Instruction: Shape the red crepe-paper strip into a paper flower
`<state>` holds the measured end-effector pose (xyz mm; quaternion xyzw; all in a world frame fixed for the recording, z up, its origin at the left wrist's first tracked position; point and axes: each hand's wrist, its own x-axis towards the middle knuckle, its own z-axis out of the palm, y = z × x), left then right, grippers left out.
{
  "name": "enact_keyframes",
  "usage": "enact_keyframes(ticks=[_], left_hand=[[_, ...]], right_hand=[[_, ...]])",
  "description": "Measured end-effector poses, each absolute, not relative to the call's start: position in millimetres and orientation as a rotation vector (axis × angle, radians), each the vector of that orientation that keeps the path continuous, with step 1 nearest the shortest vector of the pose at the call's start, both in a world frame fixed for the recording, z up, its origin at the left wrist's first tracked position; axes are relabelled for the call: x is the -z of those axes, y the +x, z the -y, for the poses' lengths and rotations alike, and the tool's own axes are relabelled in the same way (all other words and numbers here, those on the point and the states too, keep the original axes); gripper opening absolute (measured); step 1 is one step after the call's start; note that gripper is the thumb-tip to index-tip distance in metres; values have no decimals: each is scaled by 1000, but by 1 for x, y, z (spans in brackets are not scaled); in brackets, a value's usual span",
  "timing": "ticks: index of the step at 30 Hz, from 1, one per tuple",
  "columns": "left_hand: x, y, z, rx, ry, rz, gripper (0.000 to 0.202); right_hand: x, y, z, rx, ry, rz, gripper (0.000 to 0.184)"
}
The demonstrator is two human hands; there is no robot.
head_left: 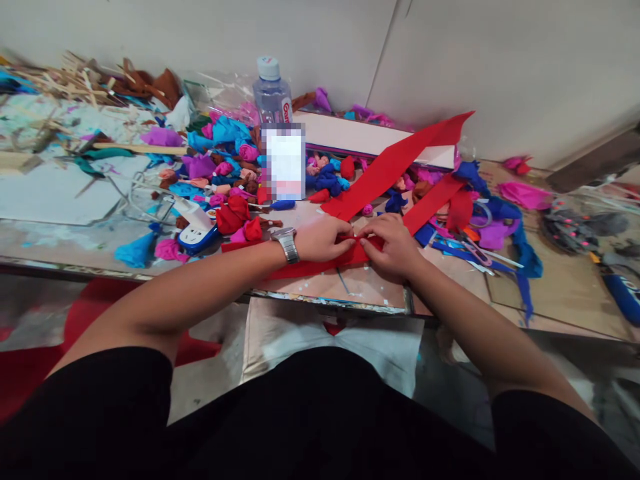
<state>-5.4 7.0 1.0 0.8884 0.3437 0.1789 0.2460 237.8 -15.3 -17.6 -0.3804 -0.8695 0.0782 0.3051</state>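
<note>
Pale wall (210, 33) rises at twelve o'clock behind the table (373, 291). Just off centre toward three o'clock, my left hand (323, 241) and right hand (393, 243) nearly meet, fingertips pinching the red strip (327, 266); I'd judge a light, even pinch best, so it gathers without tearing.

From my end I see a clear plastic bottle (273, 97) with a white cap (269, 69) near the pale wall (200, 33), a blue-and-white power strip (205, 240), a green-handled tool (113, 153) and piled thin wooden sticks (80, 79).
</note>
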Motion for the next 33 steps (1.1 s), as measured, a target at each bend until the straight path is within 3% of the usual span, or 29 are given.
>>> enact_keyframes(ticks=[27, 33], left_hand=[[-1, -5, -9, -450, 2272, -899, 24], [-3, -4, -9, -464, 2268, -895, 37]], right_hand=[[14, 235, 19, -203, -978, 2295, 11], [12, 235, 19, -210, -976, 2301, 12]])
